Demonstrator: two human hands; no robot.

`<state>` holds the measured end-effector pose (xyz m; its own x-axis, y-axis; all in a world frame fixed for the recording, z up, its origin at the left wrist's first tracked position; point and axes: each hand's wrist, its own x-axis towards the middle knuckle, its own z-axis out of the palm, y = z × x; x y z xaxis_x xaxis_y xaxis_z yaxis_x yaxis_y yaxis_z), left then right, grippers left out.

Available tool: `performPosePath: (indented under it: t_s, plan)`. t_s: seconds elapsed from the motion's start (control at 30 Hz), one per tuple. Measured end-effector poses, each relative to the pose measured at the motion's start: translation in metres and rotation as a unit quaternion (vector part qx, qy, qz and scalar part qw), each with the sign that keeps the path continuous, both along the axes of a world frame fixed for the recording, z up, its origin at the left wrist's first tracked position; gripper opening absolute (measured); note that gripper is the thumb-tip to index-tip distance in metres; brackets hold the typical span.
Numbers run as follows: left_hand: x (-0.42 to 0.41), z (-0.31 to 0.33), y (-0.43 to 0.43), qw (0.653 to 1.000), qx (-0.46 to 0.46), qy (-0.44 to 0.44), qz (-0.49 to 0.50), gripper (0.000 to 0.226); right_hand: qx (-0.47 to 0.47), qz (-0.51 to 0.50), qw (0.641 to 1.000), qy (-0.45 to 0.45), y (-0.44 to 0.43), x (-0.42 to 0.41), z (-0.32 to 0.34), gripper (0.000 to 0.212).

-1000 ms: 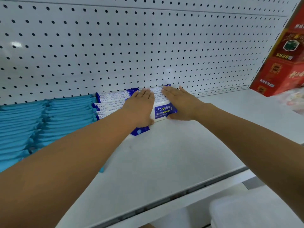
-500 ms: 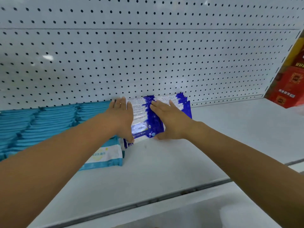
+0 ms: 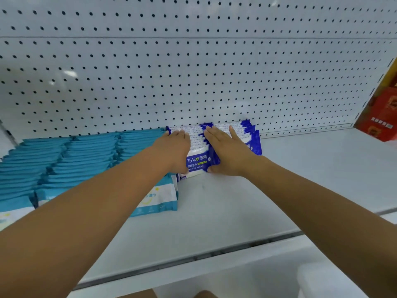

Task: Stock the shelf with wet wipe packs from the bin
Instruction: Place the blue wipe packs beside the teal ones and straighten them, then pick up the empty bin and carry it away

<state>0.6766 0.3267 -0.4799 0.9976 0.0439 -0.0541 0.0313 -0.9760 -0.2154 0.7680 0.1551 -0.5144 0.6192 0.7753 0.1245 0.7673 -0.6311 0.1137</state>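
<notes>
The pegboard wall (image 3: 193, 72) fills the upper frame above the white shelf (image 3: 236, 211). Rows of teal packs (image 3: 75, 160) run from the left edge to the centre, and your left forearm hides part of the front one. At centre, against the wall, the blue-and-white wet wipe packs (image 3: 197, 162) stand on edge under both palms. Your left hand (image 3: 174, 147) and right hand (image 3: 227, 151) press flat on their tops, fingers straight, thumbs against the front pack. Red boxes (image 3: 382, 121) are cut off at the right edge. A pale shape (image 3: 343, 280) at lower right may be the bin.
</notes>
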Motion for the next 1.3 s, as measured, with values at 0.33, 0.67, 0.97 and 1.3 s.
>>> performPosePath:
  t_s: [0.33,0.67,0.97,1.3]
  plan:
    - [-0.050,0.034,-0.074,0.985,-0.135,-0.090,-0.054,0.077,0.122,-0.044,0.991,0.040,-0.127,-0.075,0.043,0.087]
    - [-0.100,0.011,-0.229,0.950,-0.220,-0.111,-0.189,0.087,0.128,-0.245,0.960,0.036,-0.329,-0.188,0.048,0.091]
    - [-0.110,-0.043,-0.376,0.911,-0.290,-0.034,-0.291,0.077,0.143,-0.458,0.873,0.081,-0.471,-0.284,0.004,0.081]
    - [-0.013,-0.171,-0.425,0.930,-0.250,0.115,-0.245,0.071,0.212,-0.644,0.713,0.178,-0.535,-0.281,-0.136,0.097]
